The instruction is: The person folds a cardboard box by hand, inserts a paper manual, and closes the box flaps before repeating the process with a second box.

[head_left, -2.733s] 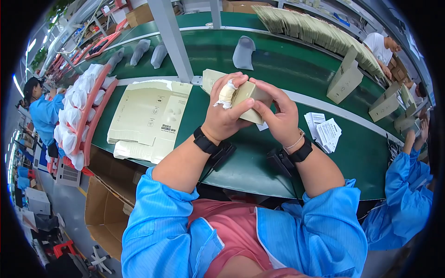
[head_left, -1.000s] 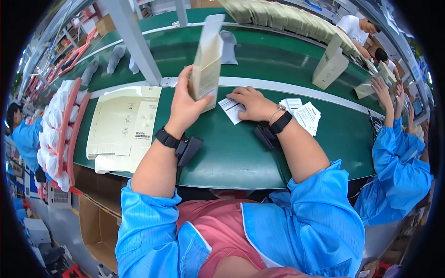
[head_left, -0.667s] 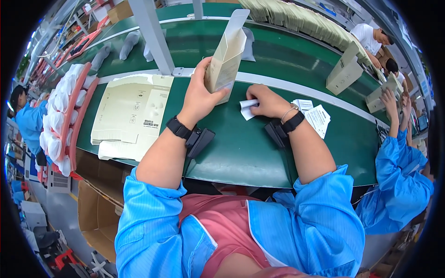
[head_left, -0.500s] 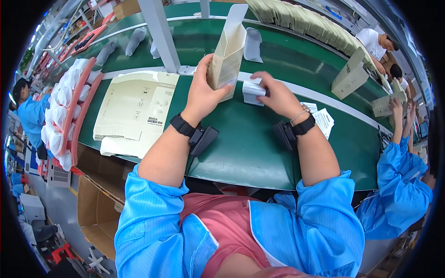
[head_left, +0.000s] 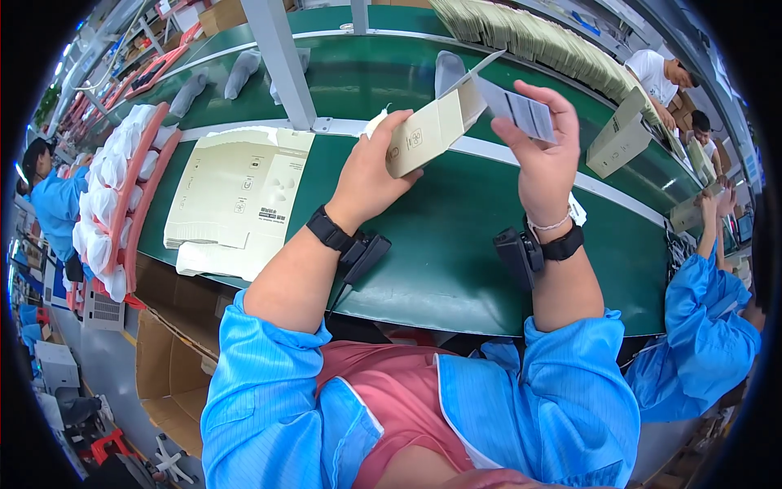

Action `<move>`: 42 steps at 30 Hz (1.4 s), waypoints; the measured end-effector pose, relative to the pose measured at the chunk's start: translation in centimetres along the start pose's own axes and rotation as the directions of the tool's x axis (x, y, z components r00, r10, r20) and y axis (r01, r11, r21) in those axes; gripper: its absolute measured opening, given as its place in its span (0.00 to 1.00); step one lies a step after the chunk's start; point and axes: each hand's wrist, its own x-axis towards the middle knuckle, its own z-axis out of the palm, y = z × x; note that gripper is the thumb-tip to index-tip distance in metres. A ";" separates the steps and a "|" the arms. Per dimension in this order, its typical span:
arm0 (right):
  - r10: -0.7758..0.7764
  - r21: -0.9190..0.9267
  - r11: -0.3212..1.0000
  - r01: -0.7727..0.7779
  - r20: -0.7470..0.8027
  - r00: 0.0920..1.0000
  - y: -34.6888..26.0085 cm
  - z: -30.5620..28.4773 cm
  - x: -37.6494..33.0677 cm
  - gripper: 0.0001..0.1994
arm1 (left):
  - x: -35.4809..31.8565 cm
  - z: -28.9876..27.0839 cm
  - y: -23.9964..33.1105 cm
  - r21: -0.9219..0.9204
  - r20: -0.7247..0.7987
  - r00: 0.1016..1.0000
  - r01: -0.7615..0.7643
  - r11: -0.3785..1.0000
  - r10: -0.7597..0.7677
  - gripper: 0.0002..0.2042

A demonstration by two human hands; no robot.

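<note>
My left hand (head_left: 366, 179) is closed round a cream cardboard carton (head_left: 433, 134), tilted with its open, flapped end toward the upper right. Just beside that opening, my right hand (head_left: 547, 163) pinches a folded printed paper leaflet (head_left: 525, 112) between thumb and fingers. The leaflet's near edge comes close to the flaps; whether it touches them I cannot tell. A stack of flat cream cartons (head_left: 224, 191) lies on the green table (head_left: 423, 261) to the left. Part of a white paper (head_left: 577, 211) shows behind my right wrist.
Beyond the table runs a green belt (head_left: 350, 81) with grey wrapped items (head_left: 241, 73) on it. A metal post (head_left: 279, 65) rises at its edge. Pink trays (head_left: 148, 183) of white bundles stand left. An upright carton (head_left: 617, 138) and a co-worker's blue sleeve (head_left: 692, 301) are right.
My left hand has tipped the carton from upright toward the right. The right hand has lifted the leaflet off the table, up and right to the carton's opening.
</note>
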 end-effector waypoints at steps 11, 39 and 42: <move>0.353 0.274 0.898 -0.345 0.022 0.935 -0.1 0.6 -0.6 0.22 | 0.0 0.6 -0.7 0.285 -0.117 0.978 -0.136 0.949 0.175 0.39; 0.368 0.302 0.879 -0.369 0.061 0.928 -0.3 1.5 -0.8 0.26 | 0.3 -0.2 -1.1 0.540 -0.264 0.885 -0.194 0.819 0.383 0.41; 0.420 0.447 0.791 -0.418 0.100 0.902 0.2 1.2 -0.8 0.27 | 0.1 -0.1 -1.1 0.514 -0.253 0.896 -0.196 0.835 0.366 0.42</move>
